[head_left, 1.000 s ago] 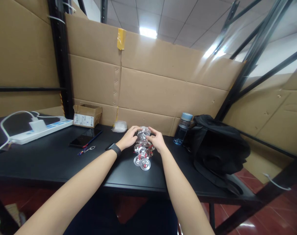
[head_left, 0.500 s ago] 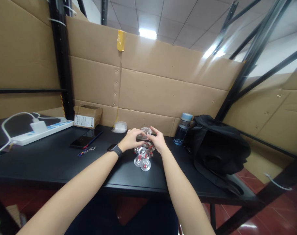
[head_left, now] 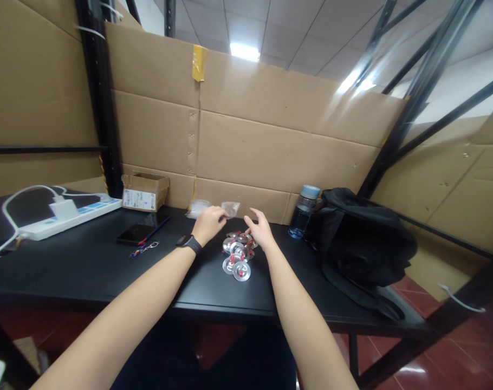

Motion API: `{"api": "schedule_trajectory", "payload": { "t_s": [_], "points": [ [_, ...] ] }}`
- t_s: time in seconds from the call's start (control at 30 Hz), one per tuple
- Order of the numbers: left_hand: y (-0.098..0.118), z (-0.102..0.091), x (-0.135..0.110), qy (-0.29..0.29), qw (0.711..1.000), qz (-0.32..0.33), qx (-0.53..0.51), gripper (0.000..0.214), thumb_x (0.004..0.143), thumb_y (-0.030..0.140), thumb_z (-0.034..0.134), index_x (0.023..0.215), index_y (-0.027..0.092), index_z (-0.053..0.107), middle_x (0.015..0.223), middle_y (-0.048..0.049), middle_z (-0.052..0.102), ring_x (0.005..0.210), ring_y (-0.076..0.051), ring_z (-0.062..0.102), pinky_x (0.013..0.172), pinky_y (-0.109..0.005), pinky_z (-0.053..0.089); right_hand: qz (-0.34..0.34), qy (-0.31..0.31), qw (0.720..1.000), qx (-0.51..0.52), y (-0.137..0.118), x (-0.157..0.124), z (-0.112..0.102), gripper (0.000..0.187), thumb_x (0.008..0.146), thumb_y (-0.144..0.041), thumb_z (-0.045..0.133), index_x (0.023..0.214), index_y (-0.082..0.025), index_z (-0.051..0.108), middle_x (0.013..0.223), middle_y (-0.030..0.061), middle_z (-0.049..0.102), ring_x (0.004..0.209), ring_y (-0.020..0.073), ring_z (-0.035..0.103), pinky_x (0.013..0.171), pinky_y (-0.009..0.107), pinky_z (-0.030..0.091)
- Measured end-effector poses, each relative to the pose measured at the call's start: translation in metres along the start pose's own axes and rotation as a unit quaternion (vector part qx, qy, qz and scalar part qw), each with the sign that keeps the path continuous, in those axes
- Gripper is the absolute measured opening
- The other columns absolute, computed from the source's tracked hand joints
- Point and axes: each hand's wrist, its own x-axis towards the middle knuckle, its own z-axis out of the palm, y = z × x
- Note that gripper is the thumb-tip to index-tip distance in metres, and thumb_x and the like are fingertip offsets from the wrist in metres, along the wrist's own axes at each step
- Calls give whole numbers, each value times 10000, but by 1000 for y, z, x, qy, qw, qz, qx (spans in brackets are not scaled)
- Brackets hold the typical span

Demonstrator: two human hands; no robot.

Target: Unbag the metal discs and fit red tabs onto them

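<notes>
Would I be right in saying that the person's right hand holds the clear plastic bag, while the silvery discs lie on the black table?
Not quite: the head view shows the left hand holding the clear plastic bag; the silvery discs do lie on the black table.

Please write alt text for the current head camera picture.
A person's left hand holds crinkled clear plastic; the open right hand is beside silver discs with red parts, piled on a black table. A power strip lies at left; a bottle and black bag are at right.
</notes>
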Motion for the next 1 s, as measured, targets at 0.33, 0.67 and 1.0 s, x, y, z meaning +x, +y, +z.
{"api": "schedule_trajectory", "payload": {
  "t_s": [0.33, 0.67, 1.0],
  "points": [
    [-76, -9, -11, -65, 958, -181, 212, 242, 910, 250, 483, 990, 190, 704, 1056, -138, 708, 1081, -304, 613, 941, -428, 408, -59, 49, 997, -30, 5, 2, -2, 443, 884, -463, 615, 1250, -215, 582, 1378, 129, 476, 588, 78, 661, 567, 259, 542],
    [-98, 21, -6, -206, 934, -207, 207, 404, 869, 170, 437, 1209, 218, 651, 1277, -125, 690, 1190, -276, 615, 969, -430, 394, -68, 55, 996, -30, 2, 5, -6, 364, 911, -444, 573, 1169, -192, 621, 1282, 111, 523, 552, 79, 644, 592, 286, 542],
    [-107, 25, -2, -246, 925, -197, 210, 611, 839, 158, 486, 1442, 259, 487, 1521, -133, 484, 1296, -320, 544, 1008, -499, 423, -71, 35, 996, -37, 0, 3, -3, 280, 926, -399, 577, 1111, -202, 651, 1230, 86, 560, 527, 62, 625, 620, 275, 534]
  ]
}}
